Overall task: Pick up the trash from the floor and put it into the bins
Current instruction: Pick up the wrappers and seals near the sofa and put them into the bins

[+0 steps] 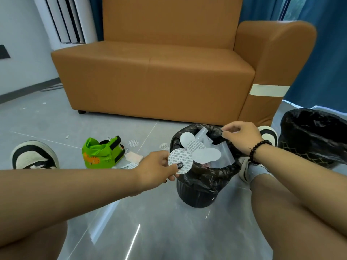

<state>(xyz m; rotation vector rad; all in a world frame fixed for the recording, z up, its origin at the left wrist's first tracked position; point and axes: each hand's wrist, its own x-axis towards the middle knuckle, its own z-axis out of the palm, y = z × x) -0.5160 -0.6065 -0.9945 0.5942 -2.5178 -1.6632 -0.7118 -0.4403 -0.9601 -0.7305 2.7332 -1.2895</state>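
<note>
**Hands and arms, head view**

Left arm reaches forward from lower left; left hand (156, 167) pinches a round white printed paper disc (180, 161), thumb with dark nail on top. Right arm reaches in from the right, beaded bracelet at wrist; right hand (241, 136) grips the crinkled black plastic bin liner (206, 177) at its rim.

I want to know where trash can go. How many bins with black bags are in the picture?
2. One bin stands between the hands, its bag rim pinched by the right hand; the other bin is at the far right, partly cut off. More may be outside the view.

Tan sofa (159, 72), black-lined bin (202, 184), green bag (101, 152), white discs (180, 162) apparently text-printed.
</note>
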